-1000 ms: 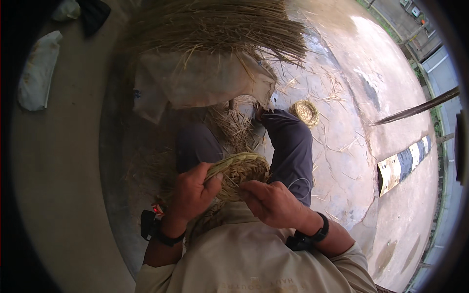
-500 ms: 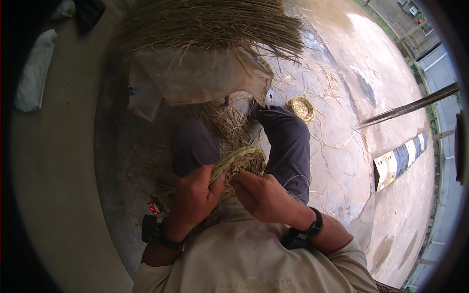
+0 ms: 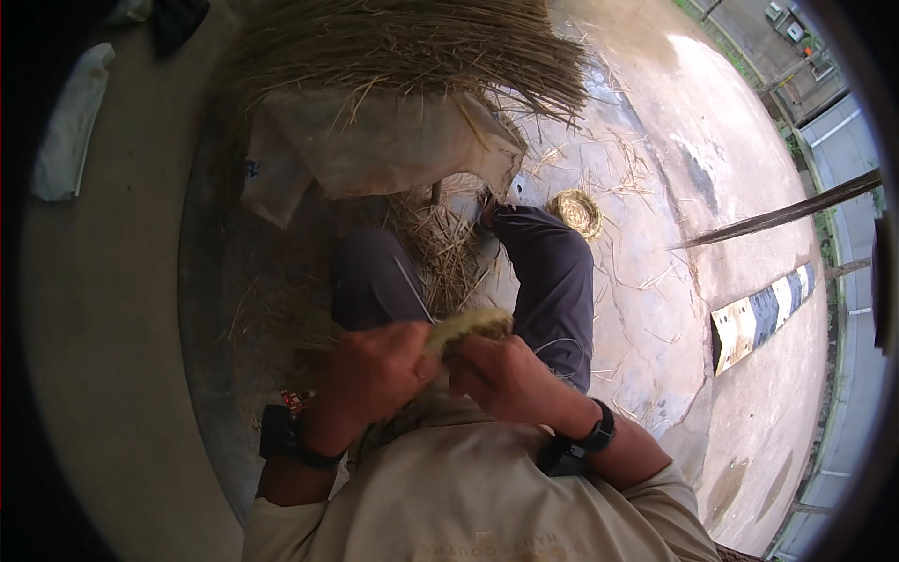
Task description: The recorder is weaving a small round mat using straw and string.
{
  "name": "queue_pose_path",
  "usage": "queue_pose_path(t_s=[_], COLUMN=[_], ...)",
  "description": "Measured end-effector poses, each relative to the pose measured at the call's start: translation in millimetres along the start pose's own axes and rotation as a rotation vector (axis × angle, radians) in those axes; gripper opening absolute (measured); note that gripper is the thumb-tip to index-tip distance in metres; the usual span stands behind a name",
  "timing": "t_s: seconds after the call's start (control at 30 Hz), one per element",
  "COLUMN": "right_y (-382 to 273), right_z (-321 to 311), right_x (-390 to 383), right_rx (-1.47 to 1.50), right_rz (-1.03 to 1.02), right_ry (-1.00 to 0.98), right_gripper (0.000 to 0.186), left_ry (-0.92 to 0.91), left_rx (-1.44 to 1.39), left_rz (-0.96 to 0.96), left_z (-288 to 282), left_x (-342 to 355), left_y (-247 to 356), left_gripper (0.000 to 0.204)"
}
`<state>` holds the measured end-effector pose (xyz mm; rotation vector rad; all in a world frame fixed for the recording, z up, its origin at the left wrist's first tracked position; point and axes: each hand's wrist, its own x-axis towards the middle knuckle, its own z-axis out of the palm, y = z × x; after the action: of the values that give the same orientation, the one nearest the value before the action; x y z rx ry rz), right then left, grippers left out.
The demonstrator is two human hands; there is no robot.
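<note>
A green-yellow woven straw piece (image 3: 473, 321) is between my hands over my lap, mostly hidden and blurred. My left hand (image 3: 379, 370) is closed on its left part, with a thin pale strand rising from it across my left knee. My right hand (image 3: 501, 375) is closed at the piece's near right side, fingertips hidden against it. A fine looped cord (image 3: 562, 345) hangs beside my right hand over my right leg.
A bundle of dry straw (image 3: 412, 47) lies on pale sacking (image 3: 375, 150) ahead. A small round straw piece (image 3: 576, 214) sits on the littered concrete. A dark pole (image 3: 777, 208) and striped board (image 3: 758, 314) are at right, white sack (image 3: 70, 122) at left.
My hands have drawn closer over the straw piece, which is now tipped and more hidden. A pale strand now stretches up from my left hand across the knee.
</note>
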<state>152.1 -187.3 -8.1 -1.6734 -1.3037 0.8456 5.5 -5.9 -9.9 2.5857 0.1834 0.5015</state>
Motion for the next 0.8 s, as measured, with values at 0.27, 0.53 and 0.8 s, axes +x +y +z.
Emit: queue_pose_path(t_s=[0.27, 0.53, 0.8], right_y=[-31, 2, -19], right_z=[-38, -35, -34], right_x=[19, 62, 32], right_rx=[-0.513, -0.277, 0.899], right_rz=[-0.142, -0.066, -0.11], right_ry=[0.195, 0.211, 0.345], right_gripper=[0.012, 0.014, 0.026], left_ry=[-0.157, -0.196, -0.123], left_rx=[0.088, -0.047, 0.002], left_rz=[0.2, 0.241, 0.186], left_z=[-9, 1, -7], left_x=[1, -2, -4], left_y=[8, 15, -8], left_gripper=[0.02, 0.02, 0.021])
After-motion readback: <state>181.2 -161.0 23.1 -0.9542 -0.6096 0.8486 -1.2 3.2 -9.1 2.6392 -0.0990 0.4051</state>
